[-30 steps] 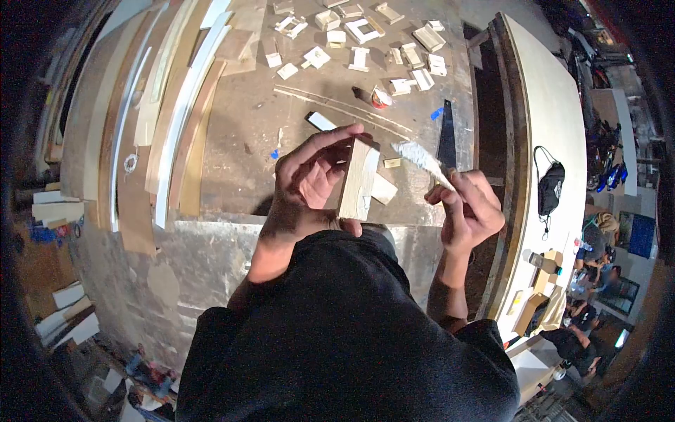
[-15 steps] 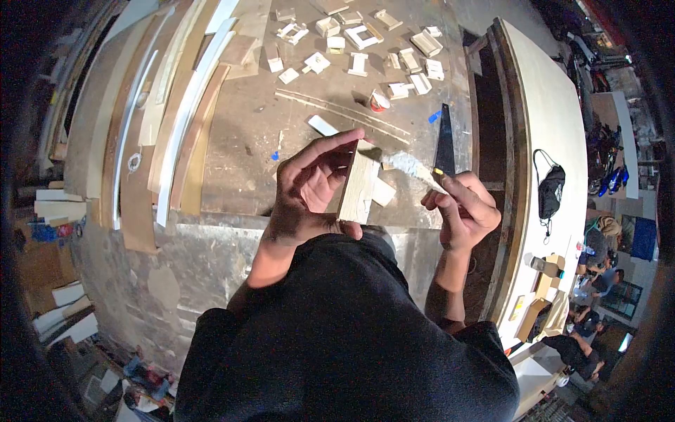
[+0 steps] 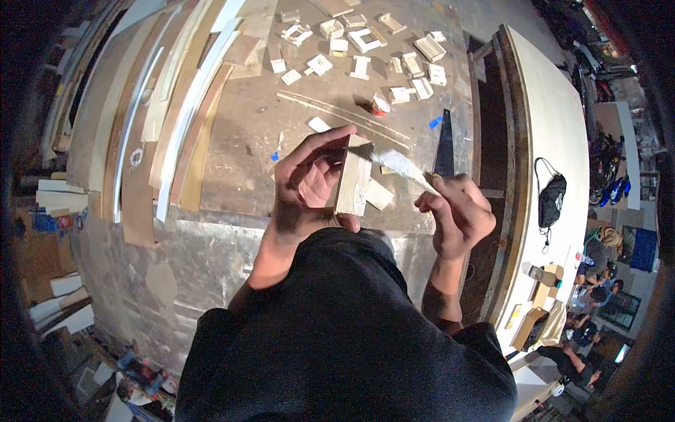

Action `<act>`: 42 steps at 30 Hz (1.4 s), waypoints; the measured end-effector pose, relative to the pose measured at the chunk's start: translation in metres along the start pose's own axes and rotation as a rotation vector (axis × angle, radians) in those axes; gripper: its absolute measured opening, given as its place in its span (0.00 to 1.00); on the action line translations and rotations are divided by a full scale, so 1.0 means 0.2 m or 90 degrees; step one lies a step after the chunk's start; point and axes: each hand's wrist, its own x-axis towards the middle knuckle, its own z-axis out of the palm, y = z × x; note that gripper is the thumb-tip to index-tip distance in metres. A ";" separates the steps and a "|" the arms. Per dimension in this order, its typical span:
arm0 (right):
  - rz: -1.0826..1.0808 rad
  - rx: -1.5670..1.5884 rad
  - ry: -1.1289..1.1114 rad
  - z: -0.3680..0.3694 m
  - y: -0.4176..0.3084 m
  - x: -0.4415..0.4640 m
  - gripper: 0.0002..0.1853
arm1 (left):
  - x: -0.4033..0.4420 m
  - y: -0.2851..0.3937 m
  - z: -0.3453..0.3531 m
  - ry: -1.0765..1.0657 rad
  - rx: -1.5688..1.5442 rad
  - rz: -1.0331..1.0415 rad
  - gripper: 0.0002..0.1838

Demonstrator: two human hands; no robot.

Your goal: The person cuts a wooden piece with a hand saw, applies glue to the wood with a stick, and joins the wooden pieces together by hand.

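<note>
Wooden block (image 3: 355, 184) at centre: at one o'clock on the desk (image 3: 242, 151) sits a red tub (image 3: 380, 105) showing white. The left hand (image 3: 308, 184), part-curled, spans the pale, grained block; the right hand (image 3: 460, 216), at four o'clock, pinches a white-coated stick (image 3: 403, 165), partly covering a dark blade (image 3: 445, 141).

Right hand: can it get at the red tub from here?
Probably yes: nothing tall seems to stand between the right hand and the red tub, though that hand is holding a white-coated stick.
</note>
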 end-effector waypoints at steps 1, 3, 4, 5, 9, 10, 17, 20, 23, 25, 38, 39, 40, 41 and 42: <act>0.043 -0.013 -0.013 0.01 -0.02 0.03 0.12 | 0.00 -0.01 0.00 0.001 0.000 -0.001 0.59; 0.019 -0.017 -0.050 0.00 0.01 0.05 0.10 | 0.01 -0.04 -0.02 -0.011 0.020 0.008 0.59; -0.007 -0.022 -0.088 -0.02 0.03 0.06 0.09 | 0.03 -0.04 -0.01 -0.008 0.022 0.008 0.59; -0.014 -0.019 -0.093 -0.03 0.04 0.06 0.09 | 0.04 -0.04 0.01 0.009 0.018 0.000 0.59; -0.095 0.043 -0.105 -0.09 0.08 0.11 0.13 | 0.08 -0.06 0.01 0.020 0.072 -0.014 0.60; -0.094 0.047 -0.108 -0.10 0.09 0.11 0.13 | 0.09 -0.07 0.01 0.023 0.074 -0.013 0.60; -0.100 0.055 -0.138 -0.11 0.22 0.20 0.11 | 0.15 -0.11 0.05 0.070 0.035 -0.013 0.59; 0.032 0.004 -0.074 -0.08 0.30 0.22 0.11 | 0.16 -0.13 0.05 0.092 0.024 -0.012 0.58; 0.051 0.065 -0.063 -0.05 0.30 0.28 0.11 | 0.18 -0.13 0.06 0.112 0.034 -0.014 0.58; 0.095 0.089 -0.042 -0.04 0.29 0.29 0.11 | 0.19 -0.13 0.07 0.134 0.028 -0.020 0.59; -0.016 0.182 -0.193 -0.14 0.38 0.25 0.09 | 0.16 -0.17 0.07 0.208 0.024 -0.018 0.53; 0.004 0.187 -0.170 -0.12 0.38 0.27 0.09 | 0.15 -0.17 0.07 0.214 0.023 -0.010 0.53; 0.025 0.192 -0.146 -0.10 0.37 0.28 0.10 | 0.15 -0.17 0.06 0.215 0.022 -0.010 0.53; 0.028 0.206 -0.162 -0.09 0.39 0.27 0.10 | 0.15 -0.17 0.05 0.200 0.031 -0.009 0.54; 0.027 0.204 -0.161 -0.08 0.39 0.29 0.10 | 0.15 -0.16 0.04 0.190 0.035 -0.008 0.54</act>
